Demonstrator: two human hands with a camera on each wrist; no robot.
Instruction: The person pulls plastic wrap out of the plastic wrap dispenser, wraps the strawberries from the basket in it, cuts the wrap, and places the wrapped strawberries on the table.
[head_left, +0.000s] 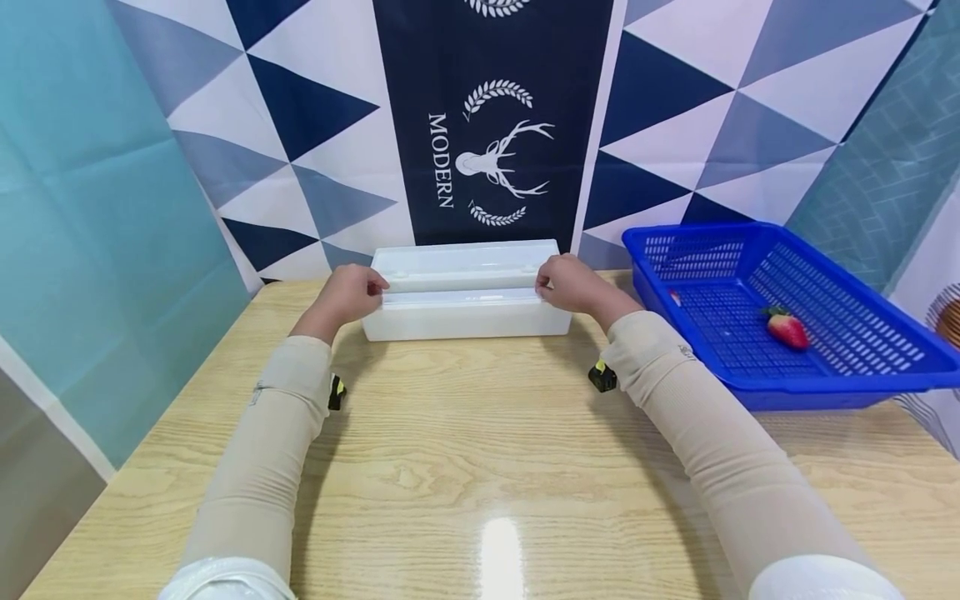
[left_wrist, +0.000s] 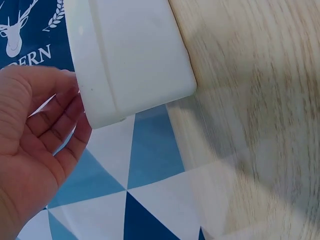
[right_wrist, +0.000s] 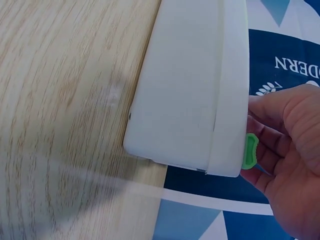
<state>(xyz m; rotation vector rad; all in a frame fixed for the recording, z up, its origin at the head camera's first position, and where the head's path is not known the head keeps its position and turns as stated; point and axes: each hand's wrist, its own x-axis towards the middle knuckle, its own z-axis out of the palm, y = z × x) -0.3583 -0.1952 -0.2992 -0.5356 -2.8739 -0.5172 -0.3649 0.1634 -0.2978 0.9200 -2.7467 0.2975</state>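
A long white box (head_left: 468, 322) stands at the back of the table, with a pale panel (head_left: 465, 256) behind a narrow dark slit along its top. At the box's left end my left hand (head_left: 347, 293) pinches the lid edge (left_wrist: 93, 80), thumb and fingers curled against it. My right hand (head_left: 579, 286) grips the same edge at the right end. Beside its fingers a small green clip (right_wrist: 251, 151) sticks out from the lid. The wrist views show the lid band lying close along the box body (right_wrist: 185, 90). What is inside the box is hidden.
To the right, a blue plastic basket (head_left: 825, 385) holds a red strawberry (head_left: 787, 329) and a small reddish bit near its left wall. Directly behind the box hangs a patterned cloth (head_left: 330, 108) with a deer print. The wooden table (head_left: 450, 433) stretches toward me.
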